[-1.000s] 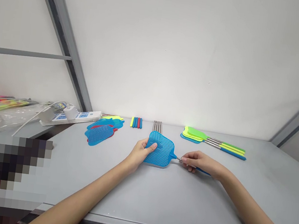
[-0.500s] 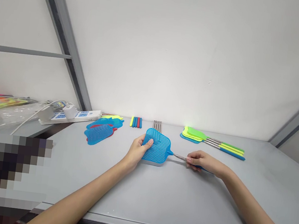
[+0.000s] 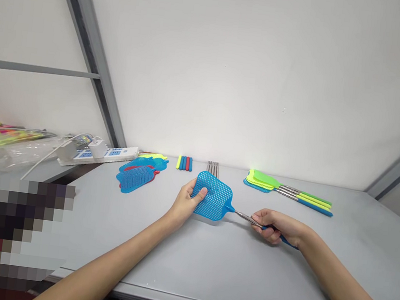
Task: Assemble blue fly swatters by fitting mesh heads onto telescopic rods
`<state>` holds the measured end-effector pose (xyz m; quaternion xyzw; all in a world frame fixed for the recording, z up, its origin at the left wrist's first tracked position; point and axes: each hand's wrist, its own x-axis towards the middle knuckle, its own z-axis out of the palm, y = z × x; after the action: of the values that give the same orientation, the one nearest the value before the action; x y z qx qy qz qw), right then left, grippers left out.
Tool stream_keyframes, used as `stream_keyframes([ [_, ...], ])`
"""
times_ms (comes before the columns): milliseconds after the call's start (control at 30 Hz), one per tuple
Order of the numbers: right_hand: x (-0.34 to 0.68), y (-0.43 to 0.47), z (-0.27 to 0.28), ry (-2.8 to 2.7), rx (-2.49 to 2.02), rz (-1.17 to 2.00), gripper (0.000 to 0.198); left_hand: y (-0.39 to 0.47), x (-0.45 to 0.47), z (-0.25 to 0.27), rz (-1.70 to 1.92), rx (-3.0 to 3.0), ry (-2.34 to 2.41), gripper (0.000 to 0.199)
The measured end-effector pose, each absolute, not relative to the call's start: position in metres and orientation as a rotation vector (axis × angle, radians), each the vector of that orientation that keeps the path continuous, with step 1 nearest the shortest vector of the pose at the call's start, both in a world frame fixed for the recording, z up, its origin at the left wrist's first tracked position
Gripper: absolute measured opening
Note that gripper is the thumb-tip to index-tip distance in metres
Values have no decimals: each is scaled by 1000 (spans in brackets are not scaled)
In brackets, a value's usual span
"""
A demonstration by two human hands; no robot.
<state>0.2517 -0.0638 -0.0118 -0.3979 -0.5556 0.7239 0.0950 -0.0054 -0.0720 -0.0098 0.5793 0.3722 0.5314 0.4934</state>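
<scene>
A blue fly swatter (image 3: 215, 198) with a perforated head, a metal rod and a blue grip is held between both hands above the table. My left hand (image 3: 187, 199) pinches the left edge of its head, thumb on top. Around the grip and the near end of the rod, the fingers of my right hand (image 3: 273, 227) are closed. Behind the head, several metal rods (image 3: 212, 169) lie side by side, partly hidden by it. Several coloured grips (image 3: 184, 163) rest to their left. Loose swatter heads (image 3: 137, 179) in blue, red and yellow lie in an overlapping pile farther left.
Several swatters (image 3: 289, 192) with green, yellow and blue parts are stacked at the back right. A power strip (image 3: 112, 155) with plugs and a cable stands at the back left, beside clear plastic bags (image 3: 20, 154). A white wall bounds the grey table (image 3: 228, 275).
My right hand has turned and lowered slightly, and its fingers now wrap round the grip. The swatter tilts a little more, handle end down. The camera view has shifted slightly.
</scene>
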Motion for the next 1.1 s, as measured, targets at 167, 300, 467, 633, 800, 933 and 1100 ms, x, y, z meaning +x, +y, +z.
stream_keyframes([
  [167,251,-61,-14,-1612,-1177,2174,18,-72,-5,-11,1300,1420,932,42],
  [300,251,-62,-13,-1630,-1174,2137,18,-71,-4,-13,1299,1428,935,42],
  [467,251,-63,-12,-1638,-1211,2123,11,-71,-5,-15,1264,1417,944,38],
  [633,252,-62,-12,-1651,-1256,2096,5,-71,-4,-15,1216,1371,924,41],
  [800,251,-61,-14,-1644,-1274,2115,5,-72,-3,-16,1218,1383,940,39],
  [933,252,-61,-15,-1655,-1240,2111,8,-73,-2,-14,1214,1378,957,38],
  [1100,251,-61,-16,-1682,-1169,2077,13,-72,-1,-12,1218,1341,1006,37],
])
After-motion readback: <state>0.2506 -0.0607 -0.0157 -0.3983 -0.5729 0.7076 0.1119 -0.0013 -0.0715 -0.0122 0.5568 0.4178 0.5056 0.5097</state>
